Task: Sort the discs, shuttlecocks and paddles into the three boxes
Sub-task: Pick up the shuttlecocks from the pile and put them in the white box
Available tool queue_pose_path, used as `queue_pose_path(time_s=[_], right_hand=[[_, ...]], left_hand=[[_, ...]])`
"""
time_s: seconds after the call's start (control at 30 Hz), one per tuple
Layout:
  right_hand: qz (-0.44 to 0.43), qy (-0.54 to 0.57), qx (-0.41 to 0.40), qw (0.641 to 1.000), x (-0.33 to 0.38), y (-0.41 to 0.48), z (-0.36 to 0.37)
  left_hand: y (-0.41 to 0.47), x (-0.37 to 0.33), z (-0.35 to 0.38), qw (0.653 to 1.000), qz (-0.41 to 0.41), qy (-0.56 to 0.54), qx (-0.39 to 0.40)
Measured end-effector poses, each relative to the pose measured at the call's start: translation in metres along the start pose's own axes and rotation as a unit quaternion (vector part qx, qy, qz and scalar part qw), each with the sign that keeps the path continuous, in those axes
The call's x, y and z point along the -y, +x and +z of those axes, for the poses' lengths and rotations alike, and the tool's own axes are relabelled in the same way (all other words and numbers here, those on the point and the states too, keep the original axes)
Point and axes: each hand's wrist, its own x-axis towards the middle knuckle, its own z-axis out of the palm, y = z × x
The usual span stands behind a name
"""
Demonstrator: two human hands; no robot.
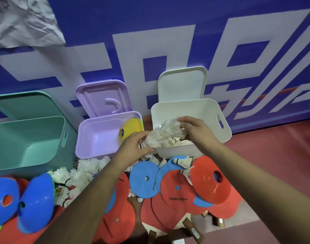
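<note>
Over the front rim of the white box [191, 106], centre right, the left hand [135, 147] pinches the cork end and the right hand [194, 129] curls around the feathers of a shuttlecock stack [164, 134]. The shuttlecock step seems underway; next both hands should lower it inside and release.
</note>
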Motion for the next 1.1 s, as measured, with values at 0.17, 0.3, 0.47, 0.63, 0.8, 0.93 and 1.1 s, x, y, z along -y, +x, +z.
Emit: queue_pose_path(time_s=[0.17,0.3,0.47,0.63,0.8,0.93,1.1], right_hand=[[0.049,-0.058,0.036,0.996,-0.019,0.025,-0.058],[0.034,-0.213,-0.012,0.976,-0.046,0.045,-0.083],[0.037,-0.29,0.001,0.956,-0.078,0.064,-0.093],[0.01,-0.434,0.033,0.9,-0.104,0.075,-0.094],[-0.09,-0.347,-0.032,0.933,-0.099,0.038,-0.097],[-0.102,-0.31,-0.05,0.944,-0.114,-0.012,-0.104],[-0.021,-0.408,0.022,0.913,-0.167,-0.056,-0.105]], left_hand=[[0.049,-0.027,0.032,0.997,0.048,0.059,0.016],[0.081,-0.04,0.062,0.989,0.06,0.119,0.066],[0.104,-0.035,0.094,0.97,0.027,0.206,0.125],[0.108,-0.021,0.119,0.953,-0.006,0.27,0.133],[0.071,-0.034,0.118,0.994,0.011,0.107,-0.024],[0.023,-0.048,0.126,0.999,-0.047,0.006,0.0],[-0.017,-0.032,0.166,0.981,-0.167,0.0,0.097]])
